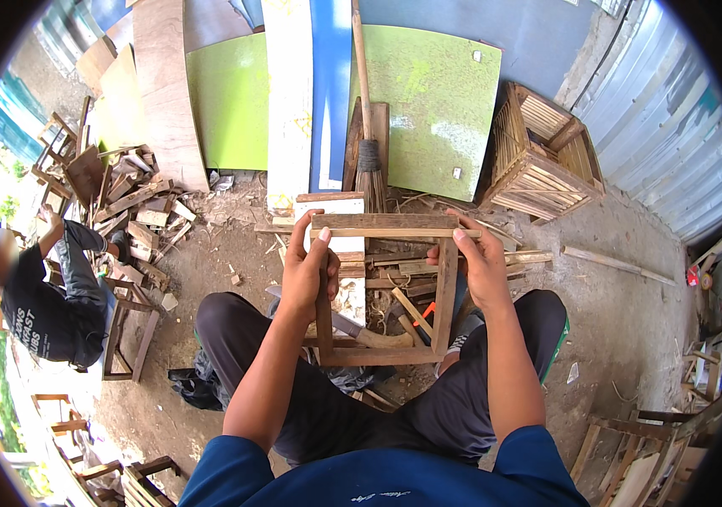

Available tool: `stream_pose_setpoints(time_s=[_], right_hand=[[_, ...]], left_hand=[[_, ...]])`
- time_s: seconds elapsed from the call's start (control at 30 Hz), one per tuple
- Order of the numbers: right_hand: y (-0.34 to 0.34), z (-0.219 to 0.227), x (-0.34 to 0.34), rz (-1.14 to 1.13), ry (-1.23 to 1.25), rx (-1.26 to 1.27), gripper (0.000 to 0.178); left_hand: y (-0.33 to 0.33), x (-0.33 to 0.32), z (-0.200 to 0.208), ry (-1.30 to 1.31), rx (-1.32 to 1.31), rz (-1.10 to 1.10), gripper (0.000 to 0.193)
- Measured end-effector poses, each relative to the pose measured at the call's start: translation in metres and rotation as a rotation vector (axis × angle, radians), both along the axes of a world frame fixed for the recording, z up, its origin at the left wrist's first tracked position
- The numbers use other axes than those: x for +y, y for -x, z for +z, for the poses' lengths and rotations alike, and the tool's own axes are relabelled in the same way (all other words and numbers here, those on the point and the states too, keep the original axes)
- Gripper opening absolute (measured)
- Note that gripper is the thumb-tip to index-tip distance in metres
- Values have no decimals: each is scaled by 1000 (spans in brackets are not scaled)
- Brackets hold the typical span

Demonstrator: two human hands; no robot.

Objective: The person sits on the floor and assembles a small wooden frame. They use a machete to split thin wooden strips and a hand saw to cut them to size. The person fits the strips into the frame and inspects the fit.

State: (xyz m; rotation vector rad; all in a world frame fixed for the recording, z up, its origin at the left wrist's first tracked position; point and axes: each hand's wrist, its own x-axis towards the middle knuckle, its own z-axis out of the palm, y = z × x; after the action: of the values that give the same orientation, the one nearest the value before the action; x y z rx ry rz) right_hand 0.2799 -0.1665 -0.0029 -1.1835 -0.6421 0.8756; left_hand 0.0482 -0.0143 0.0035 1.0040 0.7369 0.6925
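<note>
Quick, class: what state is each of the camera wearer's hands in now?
Left hand: closed, holding the wooden frame near its upper left corner.
Right hand: closed, gripping it near the upper right corner.

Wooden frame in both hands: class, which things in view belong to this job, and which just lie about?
Belongs, judging by grip or nearness: wooden frame; probably the wooden-handled tool.
Apparently just about: broom; slatted wooden crate; scrap-wood pile.
</note>
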Motion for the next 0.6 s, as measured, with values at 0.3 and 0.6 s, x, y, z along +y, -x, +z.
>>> stream_pose_setpoints(time_s=[0.3, 0.6], right_hand=[[-1, -1, 0, -7, -11, 42, 49], [1, -2, 2, -11, 1, 23, 50]], left_hand=[[0, 0, 0, 6, 13, 19, 56], [0, 3, 1, -32, 38, 44, 47]])
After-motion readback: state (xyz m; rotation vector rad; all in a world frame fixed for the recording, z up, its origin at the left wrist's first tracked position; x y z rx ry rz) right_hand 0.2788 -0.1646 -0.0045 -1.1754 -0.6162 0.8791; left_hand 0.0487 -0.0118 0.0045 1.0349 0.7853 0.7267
